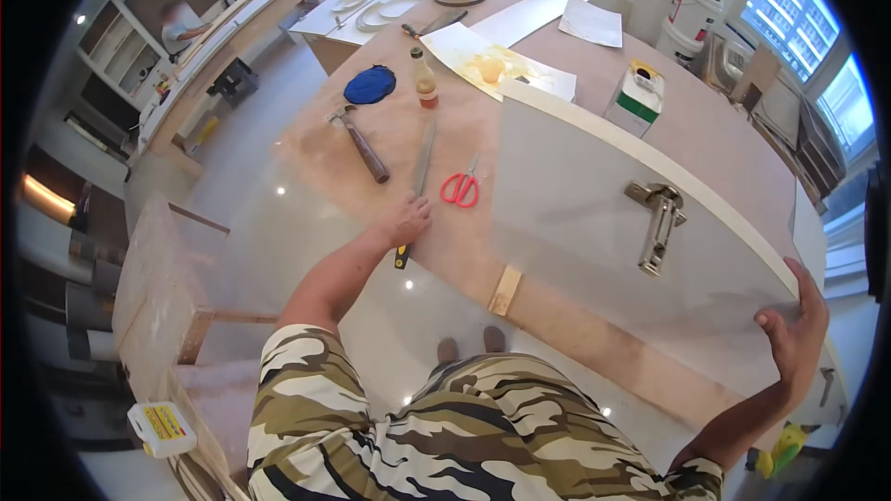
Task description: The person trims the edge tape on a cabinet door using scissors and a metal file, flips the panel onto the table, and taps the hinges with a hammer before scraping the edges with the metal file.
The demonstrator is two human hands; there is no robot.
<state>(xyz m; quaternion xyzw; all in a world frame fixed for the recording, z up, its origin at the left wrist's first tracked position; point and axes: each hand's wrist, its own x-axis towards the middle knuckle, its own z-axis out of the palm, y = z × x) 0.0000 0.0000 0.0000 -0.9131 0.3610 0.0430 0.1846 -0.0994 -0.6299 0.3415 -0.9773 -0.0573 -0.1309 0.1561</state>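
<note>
My left hand (406,220) is closed around a long flat file (426,160) near its yellow and black handle, at the table's near edge. My right hand (796,327) rests at the right end of a grey panel (585,181) with a pale edge, thumb apart from the fingers. A metal hinge (660,223) is fixed to that panel. Red-handled scissors (460,190) lie just right of the file. To its left is a hammer (364,145) with a brown handle. A glass bottle (424,83) stands beyond, beside a blue round item (370,84).
White sheets (506,60) with yellow stains and a green-and-white can (637,97) are on the table (733,121). A wood frame (162,288) stands at the left, with a white case (162,429) below. A person (181,30) is at a far bench.
</note>
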